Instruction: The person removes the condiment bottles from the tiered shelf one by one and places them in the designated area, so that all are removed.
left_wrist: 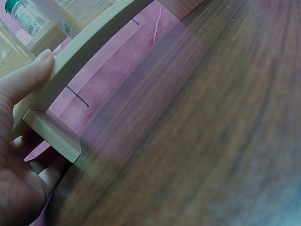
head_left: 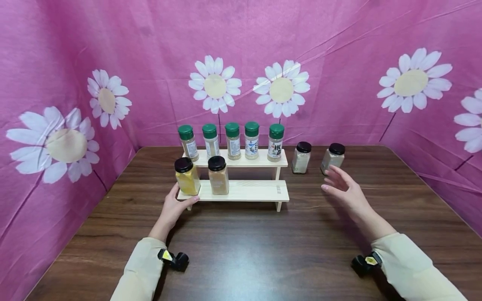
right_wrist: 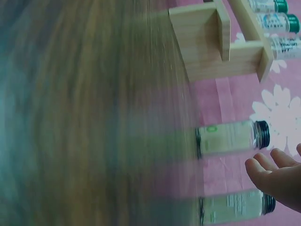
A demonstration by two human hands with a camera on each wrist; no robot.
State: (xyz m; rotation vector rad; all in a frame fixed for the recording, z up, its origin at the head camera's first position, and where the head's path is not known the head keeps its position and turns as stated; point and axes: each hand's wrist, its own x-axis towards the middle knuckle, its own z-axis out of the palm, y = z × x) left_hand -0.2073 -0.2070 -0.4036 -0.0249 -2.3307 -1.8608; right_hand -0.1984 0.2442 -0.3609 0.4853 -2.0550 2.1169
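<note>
My left hand (head_left: pixel 174 209) holds the left end of a two-step wooden spice rack (head_left: pixel 248 195). In the left wrist view its thumb (left_wrist: pixel 37 70) lies on the front edge of the lower step, and the other fingers are partly hidden behind the leg. Above that hand, on the lower step, stands a yellow spice jar (head_left: pixel 188 182) with a black lid; a tan spice jar (head_left: pixel 219 182) is beside it. My right hand (head_left: pixel 350 194) is in front of the far-right black-lidded jar (head_left: pixel 333 158), fingers loosely bent around nothing. Another pale jar (head_left: pixel 301 159) stands upright left of it.
Several green-capped shakers (head_left: pixel 233 144) line the upper step. Both rack and loose jars stand towards the back of the dark wooden table (head_left: pixel 241 251). Behind it hangs a pink cloth (head_left: pixel 241 37) with white flowers.
</note>
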